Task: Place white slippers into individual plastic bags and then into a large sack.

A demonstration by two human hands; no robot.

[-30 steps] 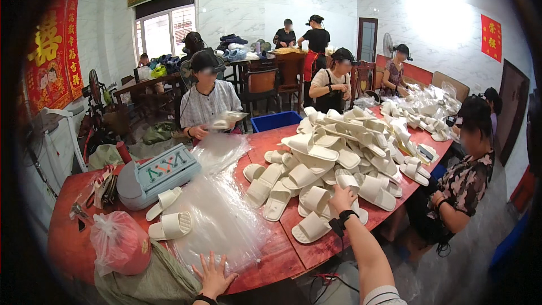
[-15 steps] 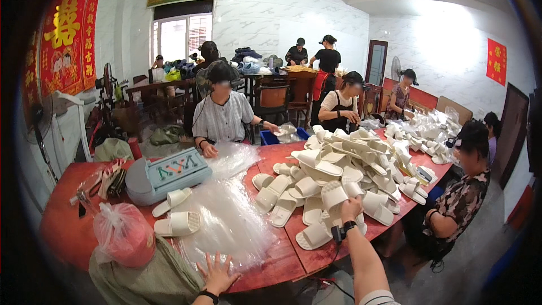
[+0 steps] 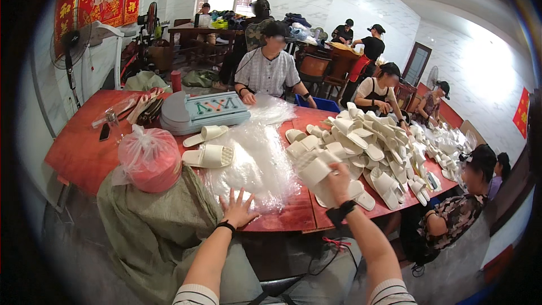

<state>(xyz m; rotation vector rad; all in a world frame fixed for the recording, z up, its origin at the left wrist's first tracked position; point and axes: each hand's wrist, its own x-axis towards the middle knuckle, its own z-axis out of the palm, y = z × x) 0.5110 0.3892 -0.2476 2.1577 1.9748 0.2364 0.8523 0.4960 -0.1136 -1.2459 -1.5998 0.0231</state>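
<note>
My right hand [image 3: 339,183] grips a cream slipper [image 3: 312,169] over the near table edge, in front of the slipper pile [image 3: 367,135]. The slipper is tilted and slightly blurred, and my fingers hide part of it. My left hand [image 3: 238,209] lies with spread fingers on a stack of clear plastic bags [image 3: 257,158]. Left of the bags rest two more slippers, a nearer one [image 3: 210,156] with a textured insole and a farther one [image 3: 208,135]. Behind them stands a grey-blue plastic case [image 3: 197,112] with a patterned top.
A red bundle in a clear bag [image 3: 149,155] sits on green cloth [image 3: 152,209] at the near left. Across the red table [image 3: 84,141], a person in a light shirt [image 3: 268,73] sits beside a blue crate [image 3: 316,103]. Several other people work around the room. Cables [image 3: 339,248] hang below the table edge.
My right hand has lifted a slipper off the pile and drawn it left toward me. My left hand stays spread on the bags. The view has swung right, and the person opposite has lowered a hand into the crate.
</note>
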